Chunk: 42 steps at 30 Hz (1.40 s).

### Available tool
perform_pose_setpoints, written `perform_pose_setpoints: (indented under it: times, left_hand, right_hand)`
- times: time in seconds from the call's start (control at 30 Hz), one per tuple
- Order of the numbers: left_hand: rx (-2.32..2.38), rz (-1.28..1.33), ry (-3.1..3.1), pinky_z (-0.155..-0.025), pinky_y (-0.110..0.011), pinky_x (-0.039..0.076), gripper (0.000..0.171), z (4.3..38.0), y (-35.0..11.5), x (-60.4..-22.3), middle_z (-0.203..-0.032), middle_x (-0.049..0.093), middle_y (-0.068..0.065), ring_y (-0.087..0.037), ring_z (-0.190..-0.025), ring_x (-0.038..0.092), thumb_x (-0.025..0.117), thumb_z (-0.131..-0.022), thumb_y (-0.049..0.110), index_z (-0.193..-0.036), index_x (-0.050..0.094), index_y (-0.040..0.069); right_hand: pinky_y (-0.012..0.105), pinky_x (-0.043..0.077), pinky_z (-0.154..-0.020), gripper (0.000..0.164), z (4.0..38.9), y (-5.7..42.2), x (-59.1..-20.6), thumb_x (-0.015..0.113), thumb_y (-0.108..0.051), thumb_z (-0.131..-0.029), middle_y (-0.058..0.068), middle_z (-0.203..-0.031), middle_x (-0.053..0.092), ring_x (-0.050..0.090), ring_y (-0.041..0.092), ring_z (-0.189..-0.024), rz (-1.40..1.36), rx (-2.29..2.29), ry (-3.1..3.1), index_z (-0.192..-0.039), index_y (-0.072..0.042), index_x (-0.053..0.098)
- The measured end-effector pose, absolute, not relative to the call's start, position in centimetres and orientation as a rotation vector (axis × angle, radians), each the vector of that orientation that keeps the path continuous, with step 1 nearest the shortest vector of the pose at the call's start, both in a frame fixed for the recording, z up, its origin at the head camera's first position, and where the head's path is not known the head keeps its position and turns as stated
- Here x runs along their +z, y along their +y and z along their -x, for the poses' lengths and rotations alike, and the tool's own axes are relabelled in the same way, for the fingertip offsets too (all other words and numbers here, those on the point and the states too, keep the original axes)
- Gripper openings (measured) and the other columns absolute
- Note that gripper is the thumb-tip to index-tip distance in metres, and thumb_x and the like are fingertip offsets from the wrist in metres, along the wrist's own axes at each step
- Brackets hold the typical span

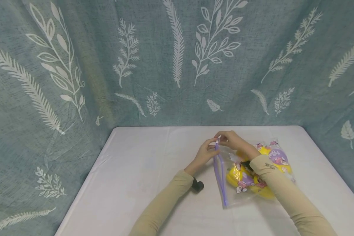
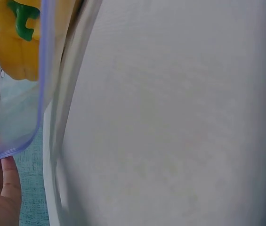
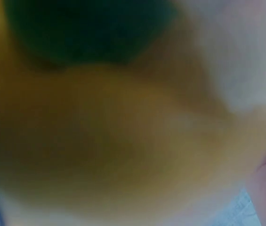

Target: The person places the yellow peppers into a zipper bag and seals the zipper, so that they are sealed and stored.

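A clear zip bag (image 1: 221, 182) with a purple zip edge and cartoon print lies on the table's right half. Several yellow bell peppers (image 1: 234, 177) are inside it; the left wrist view shows one pepper (image 2: 17, 56) with a green stem. At the far end of the zip, my left hand (image 1: 202, 154) pinches the purple edge between thumb and fingers. My right hand (image 1: 233, 140) pinches that same corner from the other side, by a small whitish slider (image 1: 216, 142). Blurred yellow and green fill most of the right wrist view, and little of the right hand shows there.
A white-covered table (image 1: 141, 164) bears the bag. Behind and beside it hangs a blue-green curtain (image 1: 153, 65) with white leaf patterns. A small black object (image 1: 198, 186) is by the left sleeve cuff. The right forearm reaches over the bag.
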<state>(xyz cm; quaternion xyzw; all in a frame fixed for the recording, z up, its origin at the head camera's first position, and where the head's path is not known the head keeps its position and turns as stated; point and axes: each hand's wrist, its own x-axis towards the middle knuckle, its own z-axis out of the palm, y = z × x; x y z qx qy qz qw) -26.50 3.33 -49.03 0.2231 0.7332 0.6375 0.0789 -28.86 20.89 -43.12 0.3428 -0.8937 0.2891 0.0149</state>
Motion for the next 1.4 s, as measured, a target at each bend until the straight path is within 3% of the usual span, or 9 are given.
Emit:
perform_pose_setpoints:
  times: [0.33, 0.6, 0.83, 0.97, 1.4]
  left_hand:
    - [1.882, -0.688, 2.162, -0.089, -0.036, 0.052, 0.056, 26.6, 3.1, -49.2, -0.143, 0.034, -0.014, -0.038, -0.118, 0.049, 0.061, -0.087, 0.006, -0.138, 0.038, 0.006]
    - [1.918, -0.821, 2.079, -0.088, -0.030, 0.052, 0.054, 26.4, 2.4, -49.4, -0.141, 0.037, -0.012, -0.025, -0.114, 0.055, 0.062, -0.089, 0.017, -0.137, 0.040, 0.009]
    - [1.906, -0.778, 2.050, -0.088, -0.031, 0.052, 0.052, 25.7, 2.3, -48.3, -0.141, 0.034, -0.022, -0.039, -0.116, 0.050, 0.057, -0.088, -0.001, -0.135, 0.036, -0.003]
    - [1.889, -0.773, 2.038, -0.089, -0.032, 0.051, 0.051, 25.0, 2.0, -47.0, -0.140, 0.034, -0.026, -0.045, -0.117, 0.047, 0.056, -0.088, -0.003, -0.134, 0.036, -0.007]
    - [1.827, -0.767, 2.110, -0.091, -0.033, 0.051, 0.044, 26.0, 2.2, -49.2, -0.139, 0.040, -0.020, -0.039, -0.118, 0.050, 0.057, -0.090, 0.003, -0.130, 0.042, -0.002]
  right_hand:
    - [0.042, 0.054, -0.076, 0.023, 28.8, 21.2, -43.1, 0.061, 0.002, -0.085, 0.013, -0.087, 0.066, 0.062, 0.025, -0.078, -1.037, 0.939, -2.810, -0.108, 0.002, 0.063]
    - [0.039, 0.055, -0.075, 0.024, 28.6, 21.2, -43.0, 0.061, 0.000, -0.086, 0.017, -0.094, 0.067, 0.063, 0.026, -0.079, -1.015, 0.930, -2.832, -0.109, 0.004, 0.064]
    - [0.035, 0.055, -0.070, 0.023, 28.5, 21.1, -43.1, 0.060, 0.000, -0.086, 0.018, -0.095, 0.068, 0.063, 0.023, -0.077, -1.014, 0.935, -2.823, -0.109, 0.004, 0.064]
    - [0.034, 0.055, -0.069, 0.023, 28.4, 21.1, -43.2, 0.059, 0.000, -0.087, 0.018, -0.095, 0.068, 0.063, 0.023, -0.076, -0.999, 0.944, -2.825, -0.108, 0.004, 0.065]
    - [0.036, 0.055, -0.069, 0.022, 28.3, 20.9, -43.1, 0.058, 0.001, -0.087, 0.017, -0.094, 0.068, 0.064, 0.026, -0.079, -0.959, 0.928, -2.836, -0.108, 0.004, 0.065]
